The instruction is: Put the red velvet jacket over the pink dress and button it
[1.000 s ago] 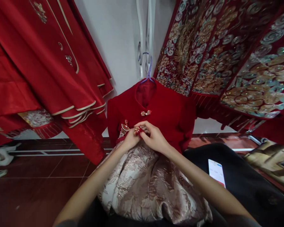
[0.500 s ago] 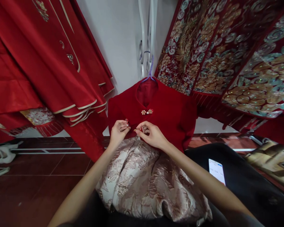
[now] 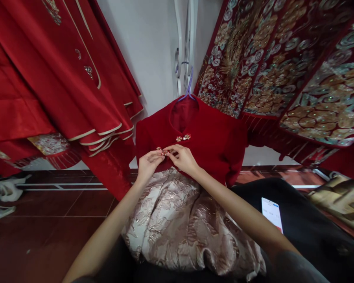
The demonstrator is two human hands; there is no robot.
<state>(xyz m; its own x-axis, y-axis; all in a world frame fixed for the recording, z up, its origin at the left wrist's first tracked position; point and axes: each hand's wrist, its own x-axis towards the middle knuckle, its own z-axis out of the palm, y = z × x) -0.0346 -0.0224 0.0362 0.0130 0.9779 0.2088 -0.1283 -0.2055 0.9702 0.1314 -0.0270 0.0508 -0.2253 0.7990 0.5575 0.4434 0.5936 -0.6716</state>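
A red jacket with a stand collar hangs in front of me on a purple hanger. At its neck a beaded flower frog button with a pearl is fastened. Lower on the front, my left hand and my right hand meet fingertip to fingertip. Both pinch a second beaded frog button, red and gold, partly covered by the fingers. A shiny pinkish-beige brocade cloth lies under my forearms, below the jacket.
Red garments with pale piping hang at the left. A heavily embroidered, sequinned dress hangs at the right. A phone rests on a black surface. White shoes stand on a rack above the tiled floor.
My right hand has moved left and slightly up, closing the gap to my left hand. The two sets of fingertips now meet at the lower frog button.
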